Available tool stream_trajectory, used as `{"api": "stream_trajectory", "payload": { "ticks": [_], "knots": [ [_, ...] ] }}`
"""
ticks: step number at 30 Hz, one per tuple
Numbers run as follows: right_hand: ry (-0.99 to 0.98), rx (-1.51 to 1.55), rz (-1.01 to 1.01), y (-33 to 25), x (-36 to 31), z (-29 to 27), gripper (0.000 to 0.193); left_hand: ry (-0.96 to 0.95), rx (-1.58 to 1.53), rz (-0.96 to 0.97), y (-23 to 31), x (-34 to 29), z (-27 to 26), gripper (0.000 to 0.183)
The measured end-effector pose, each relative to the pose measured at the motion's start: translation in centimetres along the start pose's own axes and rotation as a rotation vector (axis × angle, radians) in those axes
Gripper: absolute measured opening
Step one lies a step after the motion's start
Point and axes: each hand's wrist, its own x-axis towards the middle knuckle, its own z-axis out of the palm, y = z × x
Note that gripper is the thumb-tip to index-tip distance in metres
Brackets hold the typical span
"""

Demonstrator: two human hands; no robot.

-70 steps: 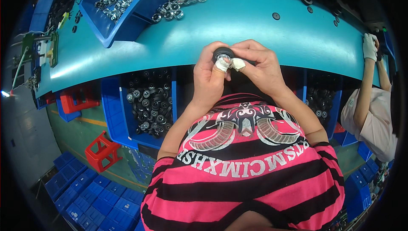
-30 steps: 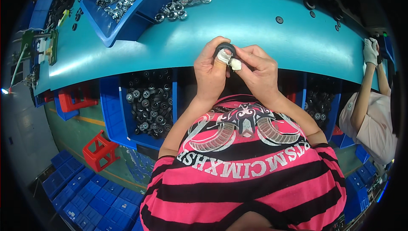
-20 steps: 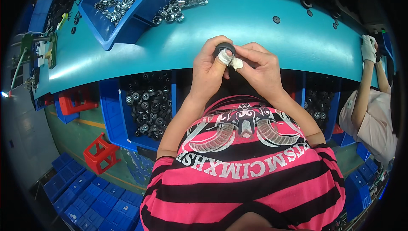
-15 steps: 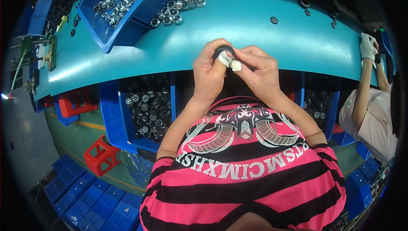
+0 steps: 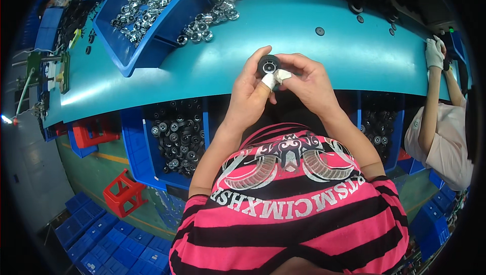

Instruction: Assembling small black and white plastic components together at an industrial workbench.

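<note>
Between my two hands is a small toy wheel (image 5: 269,64) with a black tyre and a silvery, spoked hub facing up. My left hand (image 5: 250,81) grips it from the left, fingers behind and the thumb, wrapped in white tape, at its lower rim. From the right, my right hand (image 5: 306,78) closes on the same wheel, its taped thumb pressed near the hub's lower edge. Both hands are just above the near edge of the blue-green table (image 5: 202,75). The wheel's underside and some fingertips are hidden.
A blue bin (image 5: 132,55) of shiny hubs stands at the far left, with loose hubs (image 5: 202,28) beside it. Below the table edge are bins of finished-looking wheels (image 5: 177,141). A black disc (image 5: 320,31) lies ahead; a co-worker's gloved hand (image 5: 434,52) is at right.
The wheel has turned so that its silvery hub face now shows, where before mostly the black tyre was seen. Both hands still hold it; the view has shifted slightly.
</note>
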Motion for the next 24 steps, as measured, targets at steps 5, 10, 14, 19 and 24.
{"api": "stream_trajectory", "payload": {
  "ticks": [5,10,14,19,24],
  "knots": [
    [0.010,0.050,0.104,0.2,0.2,-0.9,0.032,0.043,0.183,0.013,-0.9,0.2,1.0,0.054],
    [0.026,0.076,0.043,1.3,0.3,-1.1,0.030,0.069,0.267,0.104,-1.9,0.3,1.7,0.052],
    [0.026,0.052,-0.019,1.8,0.1,-1.2,0.030,0.104,0.287,0.133,-2.6,0.1,2.1,0.049],
    [0.017,-0.006,-0.041,2.1,0.1,-1.2,0.031,0.162,0.481,0.254,-3.3,0.1,2.0,0.046],
    [0.002,-0.044,-0.054,1.9,0.0,-1.3,0.030,0.229,0.736,0.435,-3.9,0.2,1.8,0.044]
  ]
}}
